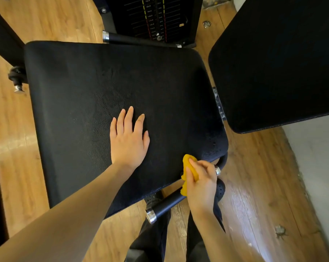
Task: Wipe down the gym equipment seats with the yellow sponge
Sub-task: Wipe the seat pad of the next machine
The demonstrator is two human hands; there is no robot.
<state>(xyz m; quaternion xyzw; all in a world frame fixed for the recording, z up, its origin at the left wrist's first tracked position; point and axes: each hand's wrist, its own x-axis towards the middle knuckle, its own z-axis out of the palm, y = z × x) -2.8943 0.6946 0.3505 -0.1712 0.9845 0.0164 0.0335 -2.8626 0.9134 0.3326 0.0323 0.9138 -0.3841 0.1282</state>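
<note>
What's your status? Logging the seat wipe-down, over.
Left hand flat on the black seat. Right hand grips the yellow sponge at the seat's near right corner. Nothing in the way.

seat [88,103] black, fine pebbled leather grain, faint sheen near middle. second pad [279,59] plain matte black. sponge [190,171] mustard yellow. floor [254,186] warm brown wood-plank pattern, darker grain streaks, few grey scuffed spots. bars [169,204] under seat black with shiny silver end caps. weight stack [154,17] black, small white labels, column of marks running yellow-green down to red. wall strip [318,163] pale grey.
</note>
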